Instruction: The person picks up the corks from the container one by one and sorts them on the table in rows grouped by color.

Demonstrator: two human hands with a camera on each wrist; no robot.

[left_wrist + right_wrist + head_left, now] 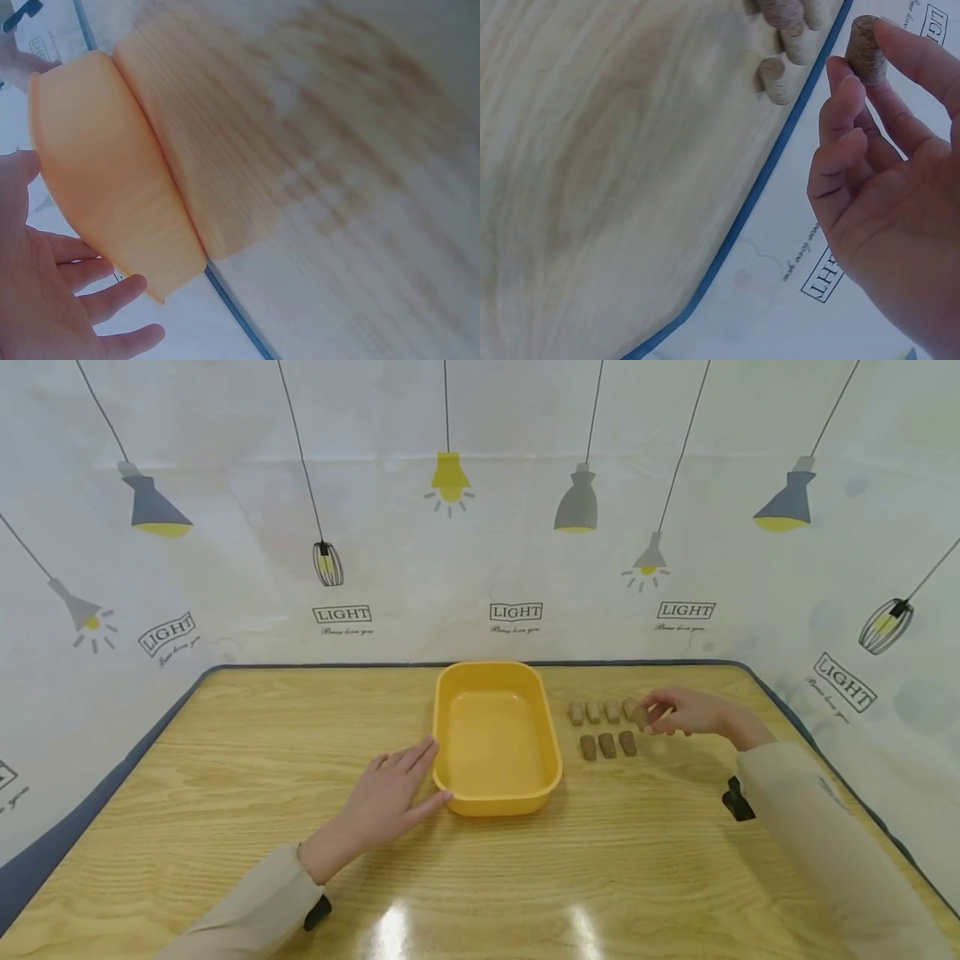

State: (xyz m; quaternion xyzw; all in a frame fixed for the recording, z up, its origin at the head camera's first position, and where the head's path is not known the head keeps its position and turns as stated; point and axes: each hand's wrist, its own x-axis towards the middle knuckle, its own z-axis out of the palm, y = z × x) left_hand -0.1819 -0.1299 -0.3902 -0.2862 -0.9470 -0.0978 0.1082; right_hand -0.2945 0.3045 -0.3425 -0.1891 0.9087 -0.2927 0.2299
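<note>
Between thumb and fingertips, my right hand point(686, 710) pinches a brown cork stopper point(867, 51), seen clearly in the right wrist view. This cork is at the right end of the back row of corks point(593, 712) in the head view. A front row of three corks point(607, 745) stands nearer to me. To their left sits a yellow plastic basin point(495, 743), with nothing inside it. My left hand point(386, 797) rests against the basin's left rim, its fingers fairly straight and the thumb at the near left corner. The left wrist view shows the basin's outer wall point(112, 172) beside those fingers.
The wooden table point(285, 735) has a dark blue edge point(330, 666) along its back and sides. Behind it hangs a pale backdrop point(420, 577) printed with lamps and the word LIGHT. A black strap piece point(738, 799) shows by the right sleeve.
</note>
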